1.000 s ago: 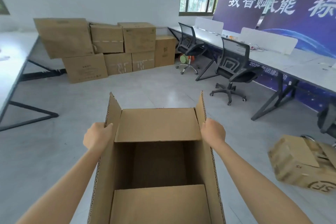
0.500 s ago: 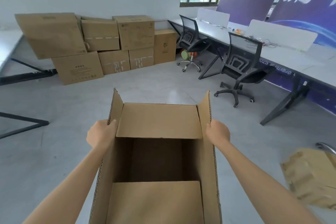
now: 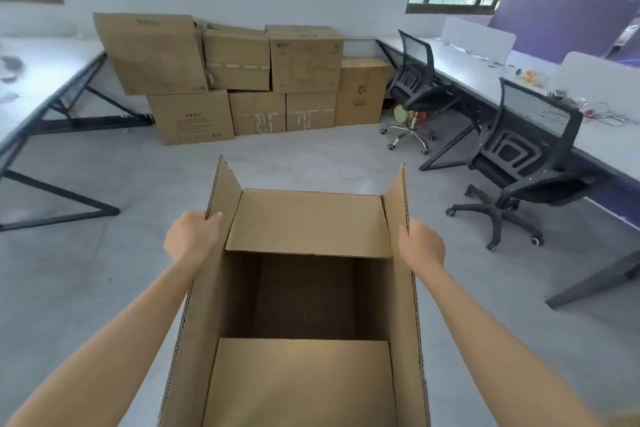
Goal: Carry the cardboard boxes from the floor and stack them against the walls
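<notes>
I hold an open, empty cardboard box [image 3: 308, 222] out in front of me, its four top flaps up or folded in. My left hand [image 3: 192, 236] grips the left side flap and my right hand [image 3: 420, 244] grips the right side flap. Straight ahead, a stack of several closed cardboard boxes [image 3: 239, 80] stands against the far white wall, two rows high. The big top-left box of the stack [image 3: 152, 52] sits tilted. A shorter single box [image 3: 362, 90] ends the row on the right.
Two black office chairs [image 3: 414, 90] [image 3: 523, 163] stand along a long white desk [image 3: 595, 135] on the right. Another white table with black legs [image 3: 45, 87] runs along the left. Bare grey floor [image 3: 166, 177] lies between me and the stack.
The view has swung left and closer to the stack, which is now centred ahead. The loose box on the floor at the right has left the view. Both hands keep their grip.
</notes>
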Demonstrator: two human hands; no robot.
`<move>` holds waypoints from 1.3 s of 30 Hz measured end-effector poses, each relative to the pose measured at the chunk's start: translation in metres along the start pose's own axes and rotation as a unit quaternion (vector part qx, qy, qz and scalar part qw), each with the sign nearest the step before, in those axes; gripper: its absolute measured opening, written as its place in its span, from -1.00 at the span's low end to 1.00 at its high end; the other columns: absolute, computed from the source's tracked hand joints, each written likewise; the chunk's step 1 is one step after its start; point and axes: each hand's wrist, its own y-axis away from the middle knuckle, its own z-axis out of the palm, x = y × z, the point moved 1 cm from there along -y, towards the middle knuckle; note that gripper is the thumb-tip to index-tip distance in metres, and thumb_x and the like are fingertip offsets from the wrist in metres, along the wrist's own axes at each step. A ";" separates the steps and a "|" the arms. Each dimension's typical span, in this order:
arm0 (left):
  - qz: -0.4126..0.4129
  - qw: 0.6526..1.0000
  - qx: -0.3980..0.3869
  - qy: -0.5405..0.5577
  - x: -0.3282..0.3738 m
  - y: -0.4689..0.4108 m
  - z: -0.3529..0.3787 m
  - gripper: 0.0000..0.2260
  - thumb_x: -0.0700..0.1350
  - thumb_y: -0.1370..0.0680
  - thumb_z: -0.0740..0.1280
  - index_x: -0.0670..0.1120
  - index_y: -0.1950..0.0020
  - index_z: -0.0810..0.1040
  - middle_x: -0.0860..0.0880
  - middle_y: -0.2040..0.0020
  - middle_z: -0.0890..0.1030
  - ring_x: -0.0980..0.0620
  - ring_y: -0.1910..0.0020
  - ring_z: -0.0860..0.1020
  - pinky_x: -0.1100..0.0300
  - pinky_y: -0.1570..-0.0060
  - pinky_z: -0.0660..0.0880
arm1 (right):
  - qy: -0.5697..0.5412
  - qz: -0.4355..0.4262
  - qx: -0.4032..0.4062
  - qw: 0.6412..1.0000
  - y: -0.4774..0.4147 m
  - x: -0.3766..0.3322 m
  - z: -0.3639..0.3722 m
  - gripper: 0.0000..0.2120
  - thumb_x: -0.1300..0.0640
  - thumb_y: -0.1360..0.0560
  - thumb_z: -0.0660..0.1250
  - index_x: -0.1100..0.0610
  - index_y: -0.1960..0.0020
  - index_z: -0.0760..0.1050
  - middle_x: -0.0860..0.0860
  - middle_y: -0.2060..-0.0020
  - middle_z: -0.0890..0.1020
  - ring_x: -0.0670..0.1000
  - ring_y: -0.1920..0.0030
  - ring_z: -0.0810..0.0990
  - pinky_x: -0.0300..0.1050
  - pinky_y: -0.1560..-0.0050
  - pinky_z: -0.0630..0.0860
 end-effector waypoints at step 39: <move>-0.004 0.999 0.042 0.002 0.333 -0.500 0.261 -0.61 0.01 -0.58 0.23 -0.20 0.37 0.42 -0.08 0.41 0.44 -0.17 0.25 0.46 0.12 0.19 0.36 | -0.009 -0.024 -0.017 1.000 -0.663 -0.109 0.080 -0.65 0.14 -0.62 0.04 0.10 0.35 0.18 0.08 0.18 0.44 0.09 0.15 0.42 -0.11 0.15 0.35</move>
